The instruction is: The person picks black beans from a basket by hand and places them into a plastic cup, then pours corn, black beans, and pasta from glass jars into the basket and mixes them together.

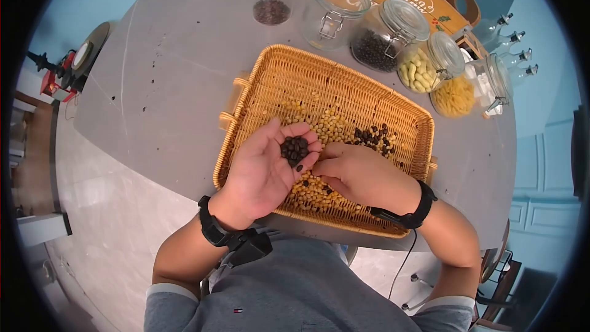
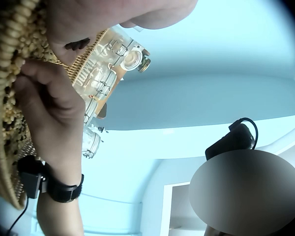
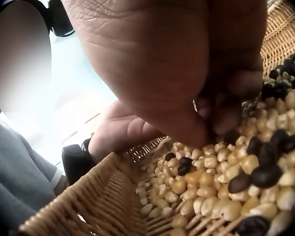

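Note:
Palm up over the basket's near left part, my left hand [image 1: 261,169] cups a small heap of dark brown beans [image 1: 295,147], its fingers curled up around them. They look like roasted coffee beans. Close beside it, palm down, is my right hand [image 1: 359,172]. Its thumb and fingertips come together low over the corn kernels [image 3: 209,191], at a dark bean that the fingers mostly hide in the right wrist view. Yellow kernels with dark beans [image 1: 375,138] mixed in lie across the wicker basket [image 1: 270,67]; the dark ones gather thickest toward the right.
Behind the basket stand clip-top jars: an empty one [image 1: 326,21], one of dark beans [image 1: 372,49], one of pale green pods [image 1: 418,71] and one of yellow pasta [image 1: 455,95]. A small clear container [image 1: 271,12] of brown bits sits at the back left of the grey table [image 1: 172,86].

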{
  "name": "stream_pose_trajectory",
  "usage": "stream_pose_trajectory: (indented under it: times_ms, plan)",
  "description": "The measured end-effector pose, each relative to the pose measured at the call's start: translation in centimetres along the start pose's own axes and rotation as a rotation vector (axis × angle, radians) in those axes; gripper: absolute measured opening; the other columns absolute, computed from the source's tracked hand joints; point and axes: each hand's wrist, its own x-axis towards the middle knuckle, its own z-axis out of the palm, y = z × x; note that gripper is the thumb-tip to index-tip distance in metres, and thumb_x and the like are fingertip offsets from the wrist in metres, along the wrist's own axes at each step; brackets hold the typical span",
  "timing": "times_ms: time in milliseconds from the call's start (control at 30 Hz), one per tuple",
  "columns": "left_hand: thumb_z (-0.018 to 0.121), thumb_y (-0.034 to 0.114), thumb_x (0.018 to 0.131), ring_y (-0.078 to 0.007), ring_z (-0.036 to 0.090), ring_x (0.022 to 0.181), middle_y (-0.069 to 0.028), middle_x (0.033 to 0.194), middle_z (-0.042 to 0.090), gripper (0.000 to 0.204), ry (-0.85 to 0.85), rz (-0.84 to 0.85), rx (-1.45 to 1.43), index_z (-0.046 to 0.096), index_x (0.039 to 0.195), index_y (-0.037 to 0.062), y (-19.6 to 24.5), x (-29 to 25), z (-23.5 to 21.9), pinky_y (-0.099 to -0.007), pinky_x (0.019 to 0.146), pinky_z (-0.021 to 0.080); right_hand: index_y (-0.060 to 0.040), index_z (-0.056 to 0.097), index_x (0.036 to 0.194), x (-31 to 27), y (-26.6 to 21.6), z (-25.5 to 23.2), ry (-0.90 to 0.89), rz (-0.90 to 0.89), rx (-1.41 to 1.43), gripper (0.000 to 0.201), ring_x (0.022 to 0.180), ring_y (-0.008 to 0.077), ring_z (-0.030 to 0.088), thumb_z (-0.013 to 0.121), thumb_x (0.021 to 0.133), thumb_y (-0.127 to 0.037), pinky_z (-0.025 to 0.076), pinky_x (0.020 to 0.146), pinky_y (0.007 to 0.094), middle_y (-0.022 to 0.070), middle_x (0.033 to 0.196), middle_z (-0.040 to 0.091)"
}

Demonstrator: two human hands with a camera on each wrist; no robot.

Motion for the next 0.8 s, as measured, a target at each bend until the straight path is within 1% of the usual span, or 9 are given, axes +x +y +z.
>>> stream_pose_trajectory:
  times_ms: [167, 233, 267, 300, 333, 433, 500, 733, 800]
  plan:
    - [0.040, 0.037, 0.104, -0.0276, 0.059, 0.108, -0.0153, 0.114, 0.060, 0.046, 0.017, 0.006, -0.010, 0.055, 0.119, -0.0042, 0.0, 0.0, 0.1, -0.0374, 0.102, 0.046, -0.0061, 0.065, 0.103, 0.5, -0.1, 0.3, 0.027, 0.005, -0.018, 0.021, 0.091, 0.0334, 0.062, 0.068, 0.082, -0.007, 0.051, 0.075, 0.0406, 0.0114, 0.099, 0.062]
    - [0.041, 0.037, 0.104, -0.0238, 0.058, 0.107, -0.0120, 0.110, 0.061, 0.043, 0.019, 0.008, -0.003, 0.057, 0.114, -0.0016, 0.0, -0.1, 0.2, -0.0373, 0.101, 0.046, -0.0063, 0.065, 0.104, 0.7, -0.1, 0.5, 0.024, 0.006, -0.011, 0.022, 0.092, 0.0333, 0.063, 0.068, 0.083, -0.008, 0.052, 0.075, 0.0405, 0.0112, 0.100, 0.062]
    - [0.041, 0.037, 0.104, -0.0238, 0.058, 0.107, -0.0120, 0.110, 0.061, 0.043, 0.020, 0.008, -0.003, 0.057, 0.114, -0.0016, 0.0, -0.1, 0.2, -0.0373, 0.101, 0.046, -0.0052, 0.065, 0.101, 0.8, -0.1, 0.5, 0.053, -0.021, -0.014, 0.018, 0.089, 0.0332, 0.063, 0.067, 0.083, -0.008, 0.052, 0.073, 0.0412, 0.0119, 0.097, 0.062]
    - [0.040, 0.037, 0.104, -0.0260, 0.058, 0.109, -0.0139, 0.113, 0.060, 0.045, 0.033, 0.009, -0.024, 0.056, 0.116, -0.0032, 0.1, -0.1, 0.2, -0.0374, 0.102, 0.046, -0.0041, 0.066, 0.098, 0.9, -0.1, 0.6, 0.083, -0.048, -0.016, 0.015, 0.087, 0.0331, 0.063, 0.065, 0.083, -0.008, 0.052, 0.071, 0.0419, 0.0125, 0.094, 0.062]
    - [0.040, 0.037, 0.104, -0.0282, 0.057, 0.111, -0.0158, 0.115, 0.060, 0.046, 0.046, 0.010, -0.045, 0.055, 0.118, -0.0048, 0.0, -0.1, 0.1, -0.0376, 0.103, 0.046, -0.0041, 0.066, 0.098, 1.0, -0.2, 0.5, 0.082, -0.047, -0.015, 0.015, 0.087, 0.0331, 0.063, 0.065, 0.083, -0.008, 0.052, 0.071, 0.0419, 0.0125, 0.094, 0.062]
    - [0.041, 0.037, 0.104, -0.0290, 0.057, 0.113, -0.0162, 0.116, 0.059, 0.046, 0.026, 0.036, -0.068, 0.055, 0.118, -0.0050, 0.1, -0.1, -0.1, -0.0381, 0.103, 0.046, -0.0043, 0.065, 0.099, 1.1, -0.4, 0.4, 0.069, -0.006, 0.004, 0.016, 0.088, 0.0330, 0.063, 0.065, 0.083, -0.009, 0.052, 0.072, 0.0418, 0.0122, 0.095, 0.062]
    - [0.041, 0.036, 0.104, -0.0293, 0.056, 0.113, -0.0163, 0.116, 0.059, 0.046, 0.039, 0.042, -0.074, 0.054, 0.118, -0.0050, 0.1, -0.1, -0.1, -0.0383, 0.103, 0.045, -0.0074, 0.064, 0.106, 1.2, -0.3, 0.5, 0.010, -0.012, -0.012, 0.024, 0.092, 0.0327, 0.062, 0.069, 0.083, -0.011, 0.052, 0.075, 0.0403, 0.0107, 0.103, 0.061]
    - [0.041, 0.036, 0.104, -0.0298, 0.056, 0.113, -0.0166, 0.116, 0.059, 0.046, 0.040, 0.070, -0.073, 0.054, 0.119, -0.0050, 0.1, 0.0, -0.2, -0.0385, 0.103, 0.046, -0.0070, 0.064, 0.103, 1.5, -0.8, 0.6, 0.041, -0.011, -0.015, 0.022, 0.091, 0.0326, 0.062, 0.069, 0.082, -0.010, 0.052, 0.075, 0.0405, 0.0113, 0.103, 0.060]
    - [0.041, 0.036, 0.104, -0.0299, 0.056, 0.113, -0.0166, 0.116, 0.059, 0.046, 0.034, 0.078, -0.070, 0.054, 0.119, -0.0050, 0.1, 0.0, -0.3, -0.0385, 0.103, 0.046, -0.0068, 0.064, 0.103, 1.6, -1.0, 0.6, 0.046, 0.019, -0.023, 0.023, 0.091, 0.0329, 0.062, 0.068, 0.080, -0.009, 0.052, 0.074, 0.0409, 0.0114, 0.103, 0.059]
